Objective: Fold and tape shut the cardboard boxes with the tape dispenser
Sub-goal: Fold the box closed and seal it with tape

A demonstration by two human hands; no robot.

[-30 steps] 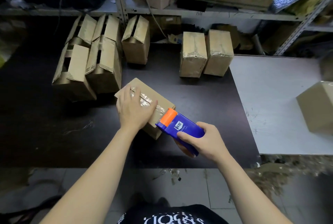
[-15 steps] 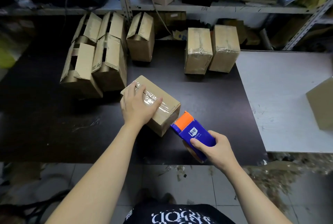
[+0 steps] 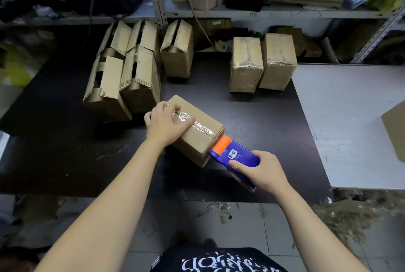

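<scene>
Left hand [image 3: 167, 124] flat on taped box [image 3: 198, 140]; contents hidden.

Packing/stockroom setup. Metal shelving [image 3: 274, 12] crammed with cartons and bags, dark worktable [image 3: 54, 140] lined with open-flapped cardboard boxes [image 3: 122, 74] and taped boxes [image 3: 262, 63]. Tape scraps litter the tiled floor [image 3: 219, 223].

Left hand [image 3: 167, 124] flat, palm down, fingers spread, right hand [image 3: 262, 171] curled in a grip, both forearms bare, stretched forward

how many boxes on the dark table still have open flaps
5: four clustered at far left, one just right of them. More could hide behind.
</scene>
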